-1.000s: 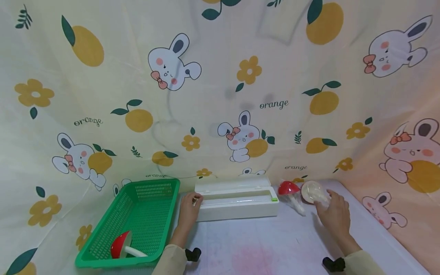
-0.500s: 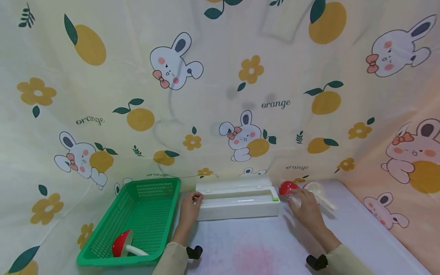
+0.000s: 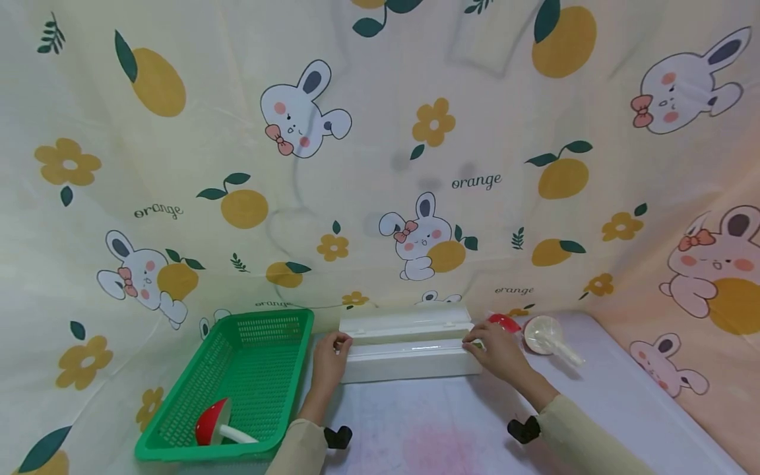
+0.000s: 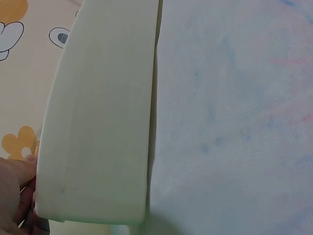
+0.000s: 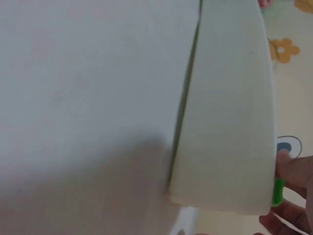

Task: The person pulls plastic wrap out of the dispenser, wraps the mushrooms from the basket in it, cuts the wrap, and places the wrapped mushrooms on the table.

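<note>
A long white box [image 3: 410,359] with its lid tipped back lies on the table by the back curtain. My left hand [image 3: 340,343] grips its left end, fingers curled over the top edge; those fingers [image 4: 17,196] show beside the box front [image 4: 98,122] in the left wrist view. My right hand [image 3: 475,344] holds the right end, with its fingers [image 5: 293,171] by a small green tab [image 5: 279,191] on the box [image 5: 230,122]. A red-capped toy mushroom [image 3: 505,322] sits just behind this hand, partly hidden.
A white round-headed piece with a stem [image 3: 543,334] lies right of the red mushroom. A green mesh basket [image 3: 261,330] stands left of the box and holds another red mushroom [image 3: 210,422]. A printed curtain closes in the back and both sides.
My right hand let go of the white round-headed piece, left it on the table, and moved left to the box's right end. The left hand stayed on the left end.
</note>
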Demonstrator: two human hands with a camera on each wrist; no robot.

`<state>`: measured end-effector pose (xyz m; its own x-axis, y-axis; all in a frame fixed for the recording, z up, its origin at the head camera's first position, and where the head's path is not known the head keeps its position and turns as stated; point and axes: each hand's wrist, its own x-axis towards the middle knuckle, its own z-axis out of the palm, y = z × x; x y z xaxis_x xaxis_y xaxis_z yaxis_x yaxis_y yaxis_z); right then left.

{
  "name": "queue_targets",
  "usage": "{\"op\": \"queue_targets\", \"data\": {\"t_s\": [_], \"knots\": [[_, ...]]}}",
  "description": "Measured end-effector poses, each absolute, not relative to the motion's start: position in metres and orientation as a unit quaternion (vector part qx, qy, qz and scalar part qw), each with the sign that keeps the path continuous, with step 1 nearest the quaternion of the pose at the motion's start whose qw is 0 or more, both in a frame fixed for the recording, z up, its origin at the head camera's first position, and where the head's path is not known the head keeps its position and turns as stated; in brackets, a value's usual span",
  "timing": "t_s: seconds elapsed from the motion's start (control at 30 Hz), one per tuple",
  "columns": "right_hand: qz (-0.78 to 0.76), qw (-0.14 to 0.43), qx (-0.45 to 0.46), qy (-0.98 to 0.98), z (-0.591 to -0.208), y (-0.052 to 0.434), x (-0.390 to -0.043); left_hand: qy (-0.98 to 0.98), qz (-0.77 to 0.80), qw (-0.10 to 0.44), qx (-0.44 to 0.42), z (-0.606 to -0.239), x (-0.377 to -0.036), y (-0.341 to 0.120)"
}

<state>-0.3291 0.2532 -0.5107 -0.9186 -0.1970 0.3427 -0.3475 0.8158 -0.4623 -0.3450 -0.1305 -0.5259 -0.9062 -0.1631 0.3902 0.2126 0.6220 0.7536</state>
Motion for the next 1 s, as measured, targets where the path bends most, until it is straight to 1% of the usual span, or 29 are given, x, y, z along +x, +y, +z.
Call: {"op": "queue_targets", "data": {"t_s": [0.17, 0.57, 0.77, 0.9, 1.0], "knots": [[0.268, 0.123, 0.124, -0.947, -0.508, 0.251, -0.331, -0.871, -0.439, 0.219, -0.016, -0.526, -0.347, -0.13], [0.284, 0.117, 0.095, -0.947, -0.509, 0.244, -0.339, -0.864, -0.453, 0.219, -0.013, -0.528, -0.346, -0.132], [0.324, 0.087, 0.093, -0.938, -0.505, 0.241, -0.347, -0.864, -0.448, 0.23, -0.021, -0.53, -0.349, -0.132], [0.338, 0.066, 0.082, -0.935, -0.505, 0.241, -0.35, -0.863, -0.452, 0.223, -0.027, -0.53, -0.348, -0.134], [0.345, 0.069, 0.082, -0.932, -0.505, 0.241, -0.351, -0.864, -0.457, 0.209, -0.023, -0.528, -0.348, -0.135]]}}
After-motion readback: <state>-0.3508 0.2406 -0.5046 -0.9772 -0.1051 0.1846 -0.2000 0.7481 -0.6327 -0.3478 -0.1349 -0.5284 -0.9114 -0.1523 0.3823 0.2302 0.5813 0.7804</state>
